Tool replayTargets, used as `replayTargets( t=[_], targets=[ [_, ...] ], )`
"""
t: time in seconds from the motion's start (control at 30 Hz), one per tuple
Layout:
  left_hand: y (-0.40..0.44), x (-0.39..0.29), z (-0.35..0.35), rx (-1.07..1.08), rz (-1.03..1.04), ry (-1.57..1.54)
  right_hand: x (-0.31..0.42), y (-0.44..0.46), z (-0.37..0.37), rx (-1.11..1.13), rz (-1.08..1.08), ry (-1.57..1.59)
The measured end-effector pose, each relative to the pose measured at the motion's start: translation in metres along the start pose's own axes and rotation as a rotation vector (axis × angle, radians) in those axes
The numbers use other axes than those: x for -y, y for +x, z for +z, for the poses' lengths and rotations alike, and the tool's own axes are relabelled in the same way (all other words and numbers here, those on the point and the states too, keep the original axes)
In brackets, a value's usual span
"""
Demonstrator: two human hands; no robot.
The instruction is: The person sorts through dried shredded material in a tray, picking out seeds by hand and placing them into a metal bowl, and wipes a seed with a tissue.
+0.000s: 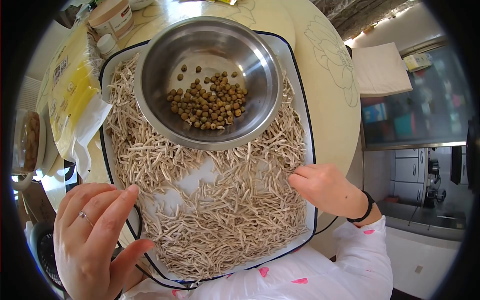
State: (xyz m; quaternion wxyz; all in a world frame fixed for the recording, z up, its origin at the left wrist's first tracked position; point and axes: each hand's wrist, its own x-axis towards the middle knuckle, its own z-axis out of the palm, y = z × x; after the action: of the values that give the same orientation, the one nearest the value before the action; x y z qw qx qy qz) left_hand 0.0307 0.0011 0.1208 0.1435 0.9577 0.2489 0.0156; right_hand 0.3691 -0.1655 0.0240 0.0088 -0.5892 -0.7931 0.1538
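A white tray with a dark blue rim (311, 200) holds a thick layer of thin, pale dried strips (230, 235), like cut dried roots. On its far part rests a steel bowl (262, 95) with many small round olive-brown balls (212, 102) inside. My left hand (95, 235), a ring on one finger, hovers at the tray's left edge. Its fingers and thumb are apart and nothing is in it. My right hand (327, 190) is at the right side of the tray over the strips, fingertips pinched together. What lies between them, if anything, is hidden.
A yellow plastic packet (75, 100) lies left of the tray, near a small white-capped bottle (107, 45) and a tub (111, 20). Farther left stands a glass jar (27, 142). A dark cable (137, 225) runs along the tray's left edge. The round table's edge curves at right.
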Motion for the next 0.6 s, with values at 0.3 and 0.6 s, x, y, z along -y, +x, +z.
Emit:
replayTargets(
  t=[0.3, 0.6],
  targets=[
    [-0.002, 0.001, 0.001, -0.03, 0.017, -0.014, 0.003, 0.0, -0.003, 0.058, 0.034, -0.049],
    [-0.004, -0.003, -0.001, -0.038, 0.013, -0.003, 0.013, 0.023, -0.083, -0.402, 0.0, 0.006]
  ],
)
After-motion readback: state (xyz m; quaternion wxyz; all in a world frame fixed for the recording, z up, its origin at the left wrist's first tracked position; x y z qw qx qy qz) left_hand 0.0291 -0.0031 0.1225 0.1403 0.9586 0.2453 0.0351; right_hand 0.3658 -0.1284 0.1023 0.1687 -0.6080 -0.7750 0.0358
